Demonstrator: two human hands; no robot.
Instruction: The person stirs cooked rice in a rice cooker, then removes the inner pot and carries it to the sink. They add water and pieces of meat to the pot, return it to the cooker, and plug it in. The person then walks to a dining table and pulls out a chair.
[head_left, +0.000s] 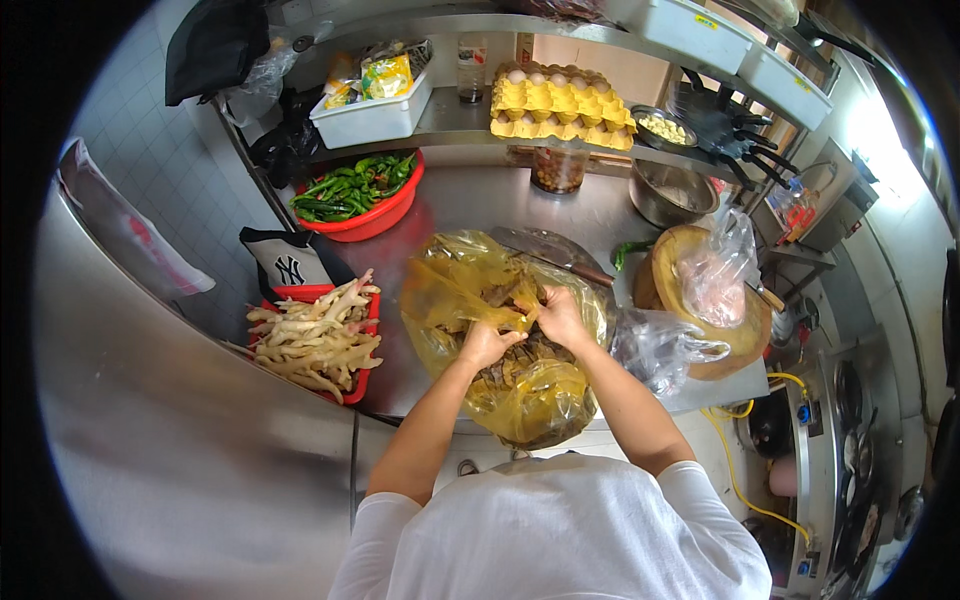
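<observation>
A large yellow plastic bag (547, 397) lies at the front edge of the steel table, its mouth opened out around dark brown, leafy-looking food pieces (525, 360). My left hand (487, 343) pinches the bag's film at the middle. Close by on the right, my right hand (559, 319) grips a bunched part of the same bag. Behind the bag, a cleaver with a wooden handle (592, 274) rests on a dark round board (559, 244), partly covered by the film.
Chicken feet (315, 337) fill a red basket (373, 375) at left. Green peppers (352, 187) sit in a red basin (382, 217). A wooden chopping block (742, 341) with bagged meat (712, 289) stands at right, near a clear plastic bag (660, 349). A shelf (450, 124) holds egg trays (562, 109).
</observation>
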